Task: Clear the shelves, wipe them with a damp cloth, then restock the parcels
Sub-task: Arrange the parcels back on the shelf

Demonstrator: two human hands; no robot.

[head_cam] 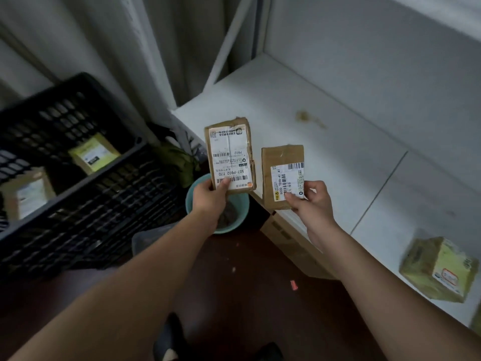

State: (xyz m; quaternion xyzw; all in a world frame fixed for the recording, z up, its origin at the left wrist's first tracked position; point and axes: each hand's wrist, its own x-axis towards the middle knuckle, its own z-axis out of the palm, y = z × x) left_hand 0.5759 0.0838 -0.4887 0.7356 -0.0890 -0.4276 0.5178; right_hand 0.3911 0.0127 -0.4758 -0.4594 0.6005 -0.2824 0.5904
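A: What do the hands hold?
B: The left hand [208, 195] grips a labelled cardboard parcel [230, 155] by its near end, thumb curled on the label. The right hand [311, 198] pinches a smaller parcel [282, 175] with its fingers [291, 198].
A: Where are they?
B: Both are raised at the front edge of the white shelf [338, 131]. A yellowish box [440, 269] sits on the shelf's right; a black crate [78, 165] on the left holds more parcels.

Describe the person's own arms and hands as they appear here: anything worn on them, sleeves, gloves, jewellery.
Both forearms are bare along their whole visible length, with no sleeve edge in view. The left hand and the right hand wear no gloves. No watch, bracelet or ring shows on either wrist or on the visible fingers. No markings or bandages are visible.
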